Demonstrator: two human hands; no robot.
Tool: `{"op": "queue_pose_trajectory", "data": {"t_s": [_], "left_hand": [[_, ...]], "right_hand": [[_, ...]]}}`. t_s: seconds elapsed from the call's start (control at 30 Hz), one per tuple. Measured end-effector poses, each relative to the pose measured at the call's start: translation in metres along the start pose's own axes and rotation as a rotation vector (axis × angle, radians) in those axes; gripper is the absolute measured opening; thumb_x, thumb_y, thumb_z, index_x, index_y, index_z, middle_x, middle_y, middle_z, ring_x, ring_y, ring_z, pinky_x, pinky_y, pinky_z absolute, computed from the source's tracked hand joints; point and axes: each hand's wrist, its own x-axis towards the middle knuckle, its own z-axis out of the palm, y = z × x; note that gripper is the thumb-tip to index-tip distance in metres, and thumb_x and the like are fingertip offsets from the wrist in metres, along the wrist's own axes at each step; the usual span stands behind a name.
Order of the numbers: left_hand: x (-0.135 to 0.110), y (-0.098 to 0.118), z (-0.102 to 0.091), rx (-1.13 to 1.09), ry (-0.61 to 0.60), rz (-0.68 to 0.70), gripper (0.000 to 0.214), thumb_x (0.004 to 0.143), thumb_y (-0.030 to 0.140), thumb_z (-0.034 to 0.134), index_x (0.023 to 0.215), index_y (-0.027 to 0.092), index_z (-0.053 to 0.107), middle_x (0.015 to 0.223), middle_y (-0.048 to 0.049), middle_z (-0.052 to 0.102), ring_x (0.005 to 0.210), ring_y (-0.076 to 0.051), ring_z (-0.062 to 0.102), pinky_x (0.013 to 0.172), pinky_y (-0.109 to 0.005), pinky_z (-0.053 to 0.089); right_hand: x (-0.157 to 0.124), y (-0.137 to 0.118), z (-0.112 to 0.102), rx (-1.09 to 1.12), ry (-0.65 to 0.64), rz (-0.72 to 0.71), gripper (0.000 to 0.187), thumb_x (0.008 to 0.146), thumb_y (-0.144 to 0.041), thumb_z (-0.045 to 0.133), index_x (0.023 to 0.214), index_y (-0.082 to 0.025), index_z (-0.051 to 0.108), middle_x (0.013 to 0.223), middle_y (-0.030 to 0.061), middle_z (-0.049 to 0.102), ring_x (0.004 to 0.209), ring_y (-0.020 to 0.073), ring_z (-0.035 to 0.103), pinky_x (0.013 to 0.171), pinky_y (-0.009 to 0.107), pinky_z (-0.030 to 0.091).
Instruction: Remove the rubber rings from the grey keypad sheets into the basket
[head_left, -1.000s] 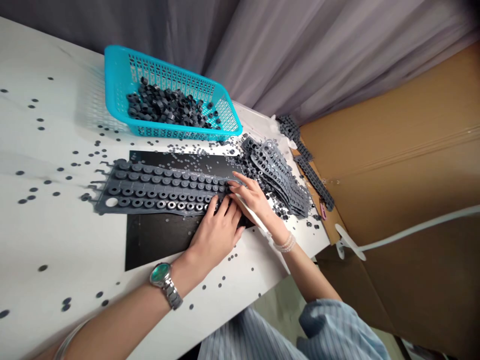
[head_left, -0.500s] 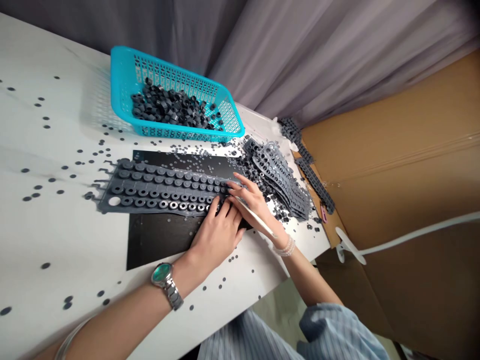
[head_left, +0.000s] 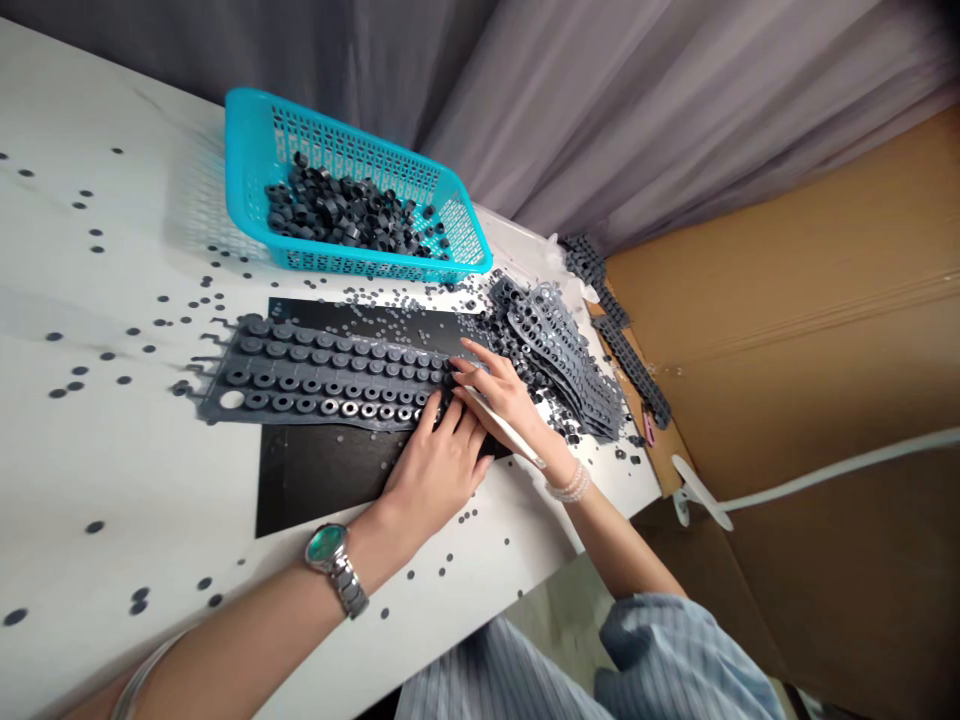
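A grey moulded rubber sheet (head_left: 330, 372) with rows of round studs and ring-shaped holes lies on a black mat (head_left: 322, 480). My left hand (head_left: 439, 460) rests on the near edge of its right end, fingers stretched out and thumb apart. Right beside it, my right hand (head_left: 499, 395) grips a slim white tool (head_left: 506, 430), like a stick or pen. Its handle end points back toward my wrist, while the tip is hidden by my fingers at the sheet. What the tip touches I cannot make out.
A blue basket (head_left: 375, 264) of small dark rings stands behind the mat. More moulded sheets (head_left: 562, 355) are piled over loose rings at the right. Small dark discs are scattered across the white table (head_left: 180, 480). A white clip (head_left: 701, 490) sits near the cardboard (head_left: 810, 350).
The view has shifted very slightly. Both hands stay at the sheet's right end, and the white tool's handle end has moved a little left and up.
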Motion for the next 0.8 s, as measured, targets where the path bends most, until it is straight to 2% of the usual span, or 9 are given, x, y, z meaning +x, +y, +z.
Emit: {"op": "queue_pose_trajectory", "data": {"t_s": [0.17,0.3,0.37,0.43,0.53,0.67,0.8], "left_hand": [[-0.001,0.000,0.000,-0.019,-0.003,-0.007,0.053,0.100,0.037,0.037,0.138,0.004,0.055,0.140,-0.0199,0.059,0.133,-0.035,0.047,0.115,-0.054,0.029],[-0.001,0.000,-0.001,-0.019,-0.024,-0.015,0.055,0.101,0.037,0.034,0.143,0.005,0.050,0.146,-0.0185,0.054,0.137,-0.033,0.043,0.116,-0.053,0.028],[-0.001,0.000,-0.002,-0.012,-0.039,-0.018,0.056,0.102,0.036,0.032,0.145,0.004,0.047,0.149,-0.0180,0.051,0.137,-0.033,0.043,0.116,-0.052,0.028],[0.000,0.000,-0.002,-0.008,-0.049,-0.019,0.057,0.102,0.036,0.030,0.146,0.004,0.045,0.150,-0.0178,0.050,0.138,-0.033,0.043,0.116,-0.052,0.028],[0.000,0.001,-0.001,-0.012,-0.050,-0.019,0.056,0.102,0.035,0.032,0.145,0.003,0.046,0.148,-0.0182,0.052,0.137,-0.033,0.044,0.116,-0.052,0.028],[-0.001,0.001,0.001,-0.024,-0.028,-0.009,0.052,0.100,0.035,0.040,0.139,0.004,0.055,0.139,-0.0183,0.061,0.132,-0.032,0.048,0.118,-0.052,0.025],[-0.001,0.001,0.002,-0.029,-0.014,-0.009,0.049,0.099,0.035,0.042,0.135,0.006,0.059,0.134,-0.0170,0.064,0.132,-0.032,0.050,0.119,-0.052,0.023]], "right_hand": [[0.002,0.008,0.013,0.029,0.052,-0.012,0.020,0.102,-0.024,0.041,0.106,-0.024,0.061,0.126,0.0115,0.068,0.140,0.0242,0.046,0.104,0.050,0.050],[0.008,0.017,0.017,0.050,0.264,0.184,0.022,0.104,-0.028,0.036,0.110,-0.024,0.057,0.140,0.0138,0.057,0.131,0.0227,0.056,0.101,0.047,0.054],[0.010,0.022,0.012,0.048,0.353,0.273,0.021,0.103,-0.030,0.038,0.111,-0.023,0.056,0.145,0.0147,0.052,0.131,0.0233,0.056,0.101,0.046,0.055],[0.008,0.022,0.005,0.043,0.327,0.265,0.019,0.102,-0.030,0.043,0.113,-0.023,0.057,0.145,0.0136,0.052,0.140,0.0258,0.047,0.105,0.048,0.053],[-0.001,0.015,-0.002,0.051,0.207,0.173,0.017,0.100,-0.028,0.047,0.111,-0.024,0.060,0.143,0.0106,0.056,0.149,0.0276,0.031,0.111,0.053,0.047],[-0.016,-0.003,-0.005,0.089,0.091,0.062,0.017,0.100,-0.022,0.048,0.110,-0.024,0.061,0.134,0.0101,0.064,0.147,0.0260,0.035,0.110,0.051,0.047],[-0.018,-0.014,-0.008,0.080,0.037,0.035,0.017,0.099,-0.021,0.048,0.107,-0.022,0.062,0.128,0.0129,0.067,0.143,0.0257,0.042,0.106,0.051,0.048]]}}
